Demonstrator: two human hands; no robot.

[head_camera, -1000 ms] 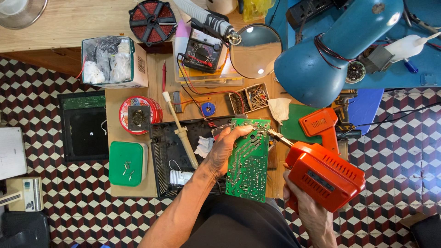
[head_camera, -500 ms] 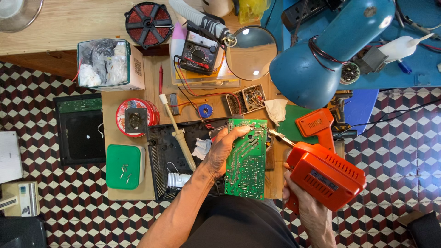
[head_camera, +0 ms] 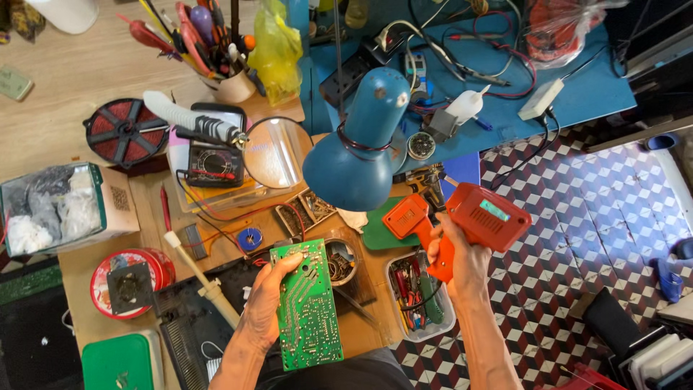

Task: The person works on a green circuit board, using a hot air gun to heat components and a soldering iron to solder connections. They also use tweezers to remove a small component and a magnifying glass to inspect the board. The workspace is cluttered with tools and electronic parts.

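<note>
My left hand (head_camera: 266, 303) grips a green circuit board (head_camera: 307, 307) by its left edge, solder side up, over the lower middle of the wooden bench. My right hand (head_camera: 462, 263) holds an orange pistol-shaped soldering gun (head_camera: 482, 217) by its handle, lifted to the right of the board and clear of it. The gun's tip is hidden behind the blue lamp shade (head_camera: 357, 162). A second orange tool (head_camera: 406, 217) lies on a green mat just left of the gun.
A magnifier on a flexible arm (head_camera: 271, 152) and a multimeter (head_camera: 211, 166) sit behind the board. A clear tray of small parts (head_camera: 419, 296) lies under my right wrist. A red tin (head_camera: 130, 282), a wire reel (head_camera: 124, 131) and a cup of tools (head_camera: 224, 79) stand at left.
My right hand has raised the soldering gun up and away from the board toward the lamp. The view has tilted up, showing more of the bench behind.
</note>
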